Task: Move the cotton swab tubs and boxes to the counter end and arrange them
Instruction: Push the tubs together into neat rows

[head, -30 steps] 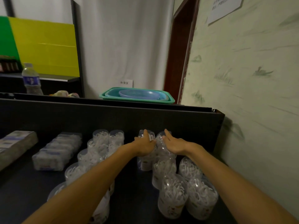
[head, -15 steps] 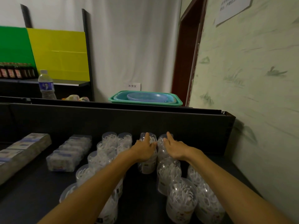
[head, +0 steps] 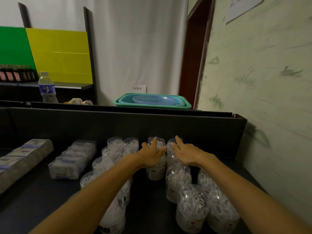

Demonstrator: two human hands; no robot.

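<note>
dark counter (head: 42, 196), green tray (head: 152, 105), perhaps blurred boxes (head: 72, 159)

Left hand (head: 152, 156), right hand (head: 186, 153) on rear tubs (head: 156, 168) (fingers straight).

Dim, soft, wide-angle edge distortion

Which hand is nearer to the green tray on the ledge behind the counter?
Right. The right hand lies almost straight below the green tray; the left hand is further to the tray's left side.
</note>
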